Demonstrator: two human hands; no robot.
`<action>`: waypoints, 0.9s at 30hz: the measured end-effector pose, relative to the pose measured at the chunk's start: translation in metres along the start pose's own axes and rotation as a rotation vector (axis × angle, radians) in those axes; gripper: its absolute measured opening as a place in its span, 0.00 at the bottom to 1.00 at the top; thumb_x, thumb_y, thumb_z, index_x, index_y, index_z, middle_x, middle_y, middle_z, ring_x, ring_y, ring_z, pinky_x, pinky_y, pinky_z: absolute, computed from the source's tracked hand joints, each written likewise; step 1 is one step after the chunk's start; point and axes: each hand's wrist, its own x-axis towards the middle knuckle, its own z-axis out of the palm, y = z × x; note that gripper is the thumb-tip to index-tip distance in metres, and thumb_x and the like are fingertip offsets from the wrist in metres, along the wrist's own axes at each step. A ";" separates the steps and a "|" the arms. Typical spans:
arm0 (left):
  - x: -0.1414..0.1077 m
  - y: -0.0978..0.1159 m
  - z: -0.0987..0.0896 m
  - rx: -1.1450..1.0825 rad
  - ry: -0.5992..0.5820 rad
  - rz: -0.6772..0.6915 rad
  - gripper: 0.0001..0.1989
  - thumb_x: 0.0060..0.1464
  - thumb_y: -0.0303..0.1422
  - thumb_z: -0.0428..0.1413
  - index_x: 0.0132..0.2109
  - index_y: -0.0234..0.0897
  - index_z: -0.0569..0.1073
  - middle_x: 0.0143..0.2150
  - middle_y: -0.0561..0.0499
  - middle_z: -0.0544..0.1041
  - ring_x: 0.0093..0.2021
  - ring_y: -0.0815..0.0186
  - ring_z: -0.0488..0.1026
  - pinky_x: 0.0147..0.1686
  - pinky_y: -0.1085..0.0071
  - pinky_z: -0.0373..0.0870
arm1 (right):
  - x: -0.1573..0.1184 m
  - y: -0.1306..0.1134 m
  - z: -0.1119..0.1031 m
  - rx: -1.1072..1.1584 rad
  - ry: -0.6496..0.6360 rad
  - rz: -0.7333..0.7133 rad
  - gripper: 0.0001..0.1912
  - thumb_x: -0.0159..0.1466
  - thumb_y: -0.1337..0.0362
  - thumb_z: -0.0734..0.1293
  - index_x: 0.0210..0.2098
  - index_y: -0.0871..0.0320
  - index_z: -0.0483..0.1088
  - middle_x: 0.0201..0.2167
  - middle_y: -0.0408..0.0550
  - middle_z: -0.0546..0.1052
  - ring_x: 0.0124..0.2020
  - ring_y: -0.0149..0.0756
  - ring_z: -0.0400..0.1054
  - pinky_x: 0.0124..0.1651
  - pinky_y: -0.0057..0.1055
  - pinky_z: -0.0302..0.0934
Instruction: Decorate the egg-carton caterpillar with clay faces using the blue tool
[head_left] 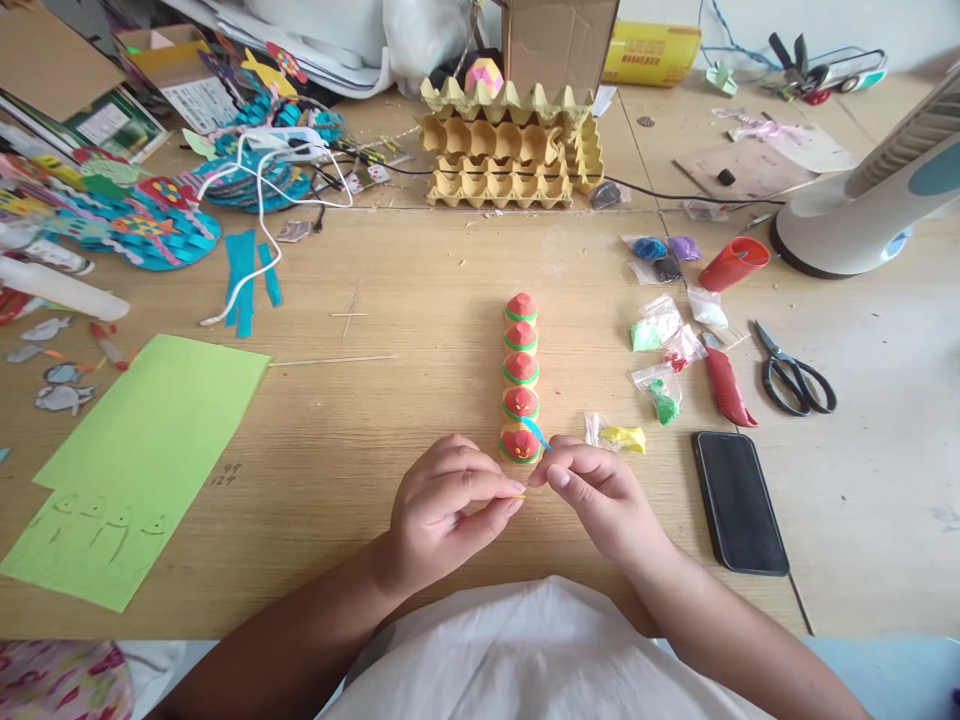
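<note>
My left hand is closed in a pinch, with a thin yellow-orange bit, apparently clay, just showing at the fingertips. Close beside it, my right hand pinches a small blue modelling tool, its flat end pointing up and left. Directly beyond both hands stands a row of several egg-carton cups, covered in red clay with green bands round them. The nearest cup bears a yellow face, and the tool's tip overlaps it in view. A bag of yellow clay lies just beyond my right hand.
On the right are bagged clays, a red cutter, black scissors, a phone, a red cup and a white fan. Green paper lies left. Egg cartons stand at the back.
</note>
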 end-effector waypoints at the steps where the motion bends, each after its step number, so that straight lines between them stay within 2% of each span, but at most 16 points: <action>1: 0.000 0.000 0.000 0.006 0.003 0.004 0.06 0.58 0.22 0.62 0.40 0.38 0.78 0.32 0.52 0.80 0.31 0.69 0.73 0.34 0.69 0.72 | 0.000 -0.001 0.000 -0.007 -0.007 -0.002 0.14 0.69 0.54 0.68 0.34 0.54 0.81 0.31 0.46 0.76 0.35 0.34 0.68 0.41 0.33 0.61; 10: -0.002 -0.004 0.000 0.057 0.000 0.019 0.10 0.58 0.23 0.63 0.46 0.40 0.78 0.35 0.52 0.80 0.34 0.69 0.74 0.35 0.70 0.74 | 0.000 -0.006 0.005 -0.113 -0.024 -0.087 0.09 0.64 0.56 0.74 0.35 0.54 0.79 0.25 0.41 0.68 0.27 0.31 0.60 0.30 0.30 0.55; 13: -0.002 -0.003 0.001 0.054 0.003 0.030 0.12 0.56 0.21 0.64 0.46 0.38 0.78 0.35 0.52 0.80 0.34 0.69 0.74 0.36 0.71 0.74 | -0.001 -0.005 0.006 -0.150 -0.007 -0.097 0.06 0.63 0.59 0.75 0.34 0.54 0.79 0.25 0.40 0.67 0.27 0.30 0.59 0.30 0.29 0.54; 21: -0.001 -0.003 0.002 0.039 -0.018 0.031 0.13 0.57 0.22 0.64 0.47 0.40 0.78 0.36 0.52 0.80 0.35 0.69 0.75 0.36 0.70 0.74 | -0.003 -0.002 0.007 -0.060 -0.008 0.000 0.11 0.65 0.54 0.72 0.33 0.55 0.77 0.27 0.42 0.68 0.28 0.31 0.61 0.31 0.31 0.57; 27: -0.001 -0.003 0.001 0.024 0.008 0.035 0.11 0.57 0.24 0.64 0.47 0.39 0.78 0.36 0.51 0.81 0.34 0.68 0.75 0.36 0.69 0.74 | -0.001 -0.003 0.007 0.027 -0.004 0.020 0.09 0.64 0.57 0.73 0.33 0.55 0.76 0.27 0.42 0.69 0.29 0.31 0.63 0.32 0.29 0.59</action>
